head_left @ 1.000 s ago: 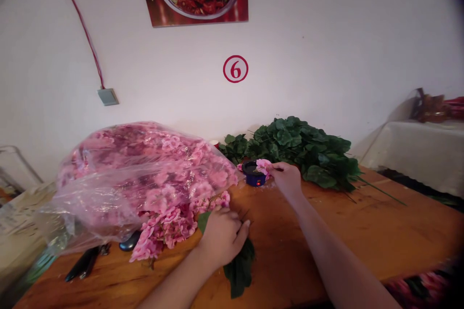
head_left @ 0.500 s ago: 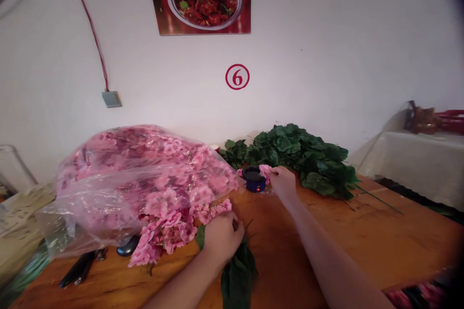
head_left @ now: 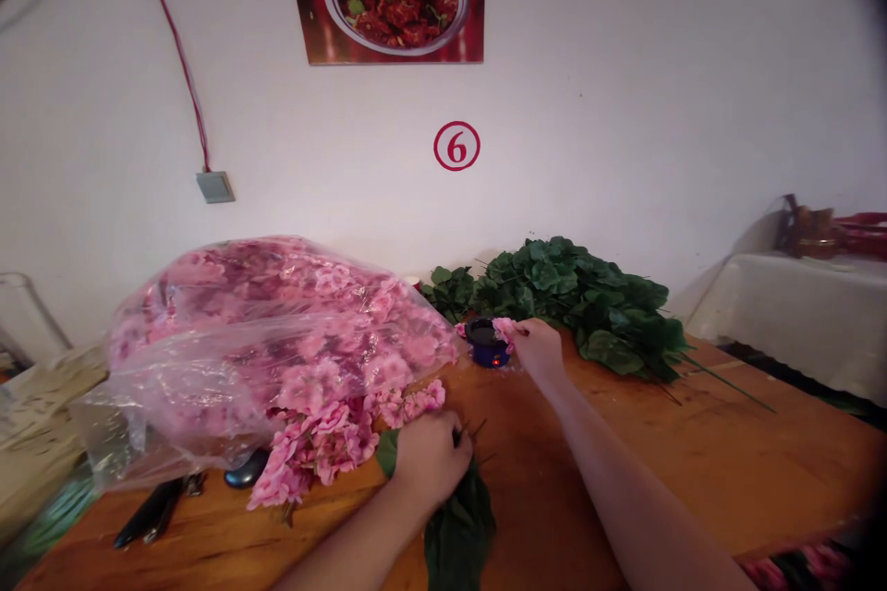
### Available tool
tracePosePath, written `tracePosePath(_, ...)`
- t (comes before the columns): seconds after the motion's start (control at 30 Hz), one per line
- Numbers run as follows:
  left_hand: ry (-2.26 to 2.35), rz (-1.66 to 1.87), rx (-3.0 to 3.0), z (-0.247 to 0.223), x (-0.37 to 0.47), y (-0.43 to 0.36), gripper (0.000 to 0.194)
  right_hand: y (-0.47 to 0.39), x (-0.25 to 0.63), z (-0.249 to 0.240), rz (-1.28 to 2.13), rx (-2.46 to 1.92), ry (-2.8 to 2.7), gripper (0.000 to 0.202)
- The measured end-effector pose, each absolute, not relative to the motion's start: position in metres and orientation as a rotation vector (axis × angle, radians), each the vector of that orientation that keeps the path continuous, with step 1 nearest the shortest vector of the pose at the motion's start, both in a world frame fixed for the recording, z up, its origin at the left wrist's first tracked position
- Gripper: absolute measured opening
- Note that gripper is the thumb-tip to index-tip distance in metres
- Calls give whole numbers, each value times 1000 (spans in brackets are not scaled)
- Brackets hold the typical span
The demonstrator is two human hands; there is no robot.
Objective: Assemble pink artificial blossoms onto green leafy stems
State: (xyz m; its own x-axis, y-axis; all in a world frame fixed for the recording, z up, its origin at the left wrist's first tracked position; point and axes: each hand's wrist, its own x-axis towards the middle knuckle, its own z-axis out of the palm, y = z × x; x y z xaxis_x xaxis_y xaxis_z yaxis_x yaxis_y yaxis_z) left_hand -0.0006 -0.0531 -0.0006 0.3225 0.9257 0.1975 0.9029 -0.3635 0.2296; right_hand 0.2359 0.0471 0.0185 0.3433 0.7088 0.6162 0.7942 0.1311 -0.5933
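My left hand [head_left: 433,454] is closed round a green leafy stem [head_left: 458,531] low over the wooden table, its leaves hanging toward me. Between the fingertips of my right hand [head_left: 539,349] is a small pink flower [head_left: 505,330], held at the right rim of a round blue pot [head_left: 489,353] with a dark inside and a red light on its front. Loose pink blossoms [head_left: 333,443] lie left of my left hand, beside a clear plastic bag [head_left: 277,323] full of pink flowers.
A heap of green leaves [head_left: 575,295] lies behind my right hand, with long stems reaching right. Black-handled scissors [head_left: 149,515] and a dark rounded object [head_left: 246,471] are at the table's front left. At right stands another table with a pale cover [head_left: 796,314].
The view has shifted slightly. My right hand and the pink flower have moved a little left, further over the pot's rim. My left hand still grips the leafy stem.
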Motion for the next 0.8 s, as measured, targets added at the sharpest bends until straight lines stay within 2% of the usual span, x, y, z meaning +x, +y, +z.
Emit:
tracePosePath(0.37, 1707, 522, 2539, 6, -4, -53, 26, 39, 235, 28, -100, -1547, -1308, 36)
tracePosePath(0.57, 1671, 595, 2469, 6, -4, -52, 24, 36, 243, 26, 406, -1357, -982, 19)
tracePosePath(0.8, 1747, 468, 2454, 2, -6, -48, 18, 29, 242, 28, 767, -1131, -890, 14)
